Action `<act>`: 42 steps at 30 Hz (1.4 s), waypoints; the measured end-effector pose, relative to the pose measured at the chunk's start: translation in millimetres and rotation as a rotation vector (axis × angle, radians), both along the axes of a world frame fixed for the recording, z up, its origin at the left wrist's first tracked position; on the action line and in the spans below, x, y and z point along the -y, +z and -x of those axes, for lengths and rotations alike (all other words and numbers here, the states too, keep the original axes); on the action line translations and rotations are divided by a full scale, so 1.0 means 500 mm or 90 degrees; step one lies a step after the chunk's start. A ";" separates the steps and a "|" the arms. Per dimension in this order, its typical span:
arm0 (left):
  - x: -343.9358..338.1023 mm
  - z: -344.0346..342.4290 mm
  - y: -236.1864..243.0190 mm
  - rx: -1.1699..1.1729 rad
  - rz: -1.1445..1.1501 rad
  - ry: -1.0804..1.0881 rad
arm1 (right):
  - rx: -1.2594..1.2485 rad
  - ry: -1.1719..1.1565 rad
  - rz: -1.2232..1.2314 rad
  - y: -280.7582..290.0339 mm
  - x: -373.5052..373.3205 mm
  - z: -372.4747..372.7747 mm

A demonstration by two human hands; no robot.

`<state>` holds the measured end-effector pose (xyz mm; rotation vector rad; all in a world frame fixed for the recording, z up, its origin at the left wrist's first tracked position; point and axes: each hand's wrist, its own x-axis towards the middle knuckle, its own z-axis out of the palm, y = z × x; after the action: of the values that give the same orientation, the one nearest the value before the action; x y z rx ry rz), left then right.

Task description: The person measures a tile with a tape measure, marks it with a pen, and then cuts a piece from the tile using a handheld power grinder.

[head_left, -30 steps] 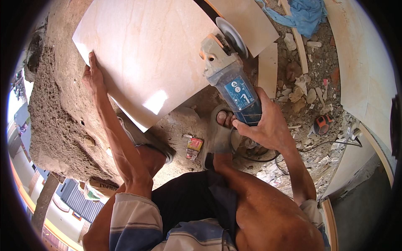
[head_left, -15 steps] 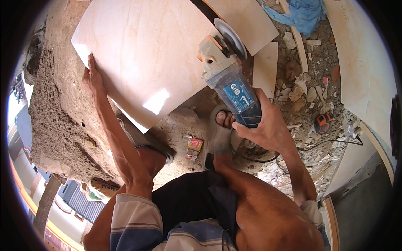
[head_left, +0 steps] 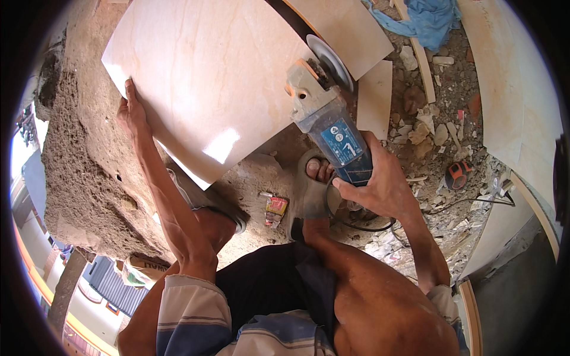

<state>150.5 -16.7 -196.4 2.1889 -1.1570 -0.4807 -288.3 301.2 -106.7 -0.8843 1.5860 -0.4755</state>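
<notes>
My right hand [head_left: 380, 178] is wrapped round the body of a blue and grey angle grinder [head_left: 339, 137]. Its thin cutting disc [head_left: 330, 63] stands on edge beside the right edge of a large cream tile [head_left: 202, 77]; whether it touches the tile I cannot tell. My left hand [head_left: 134, 113] grips the tile's left edge, thumb on the glossy top and the other fingers mostly hidden below. The tile lies tilted in front of my feet, its near corner by my left sandal [head_left: 208, 199].
More cream tile pieces [head_left: 375, 98] lie right of the disc. A blue cloth [head_left: 430, 24], a wooden strip [head_left: 423, 65], rubble [head_left: 421, 130] and an orange-black tape measure [head_left: 458, 175] are farther right. The grinder's cord [head_left: 368, 228] runs by my right foot. A crumpled packet [head_left: 275, 210] lies between my feet.
The grinder has shifted slightly to the right and toward me, together with my right hand. My left hand and the tile have barely moved.
</notes>
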 end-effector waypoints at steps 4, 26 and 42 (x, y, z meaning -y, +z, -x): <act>0.001 -0.005 -0.007 0.012 0.008 0.001 | 0.007 -0.011 0.015 0.000 -0.009 0.001; -0.009 0.015 0.000 0.094 -0.013 -0.038 | 0.057 -0.137 0.102 0.110 0.014 -0.003; -0.327 0.561 0.303 -0.910 -0.310 -0.421 | -0.048 -0.270 0.264 0.114 0.139 -0.053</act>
<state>-130.2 147.0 -44.7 1.0418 -0.8348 -2.2672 -261.8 231.5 -49.7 -0.8751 1.7833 -1.1132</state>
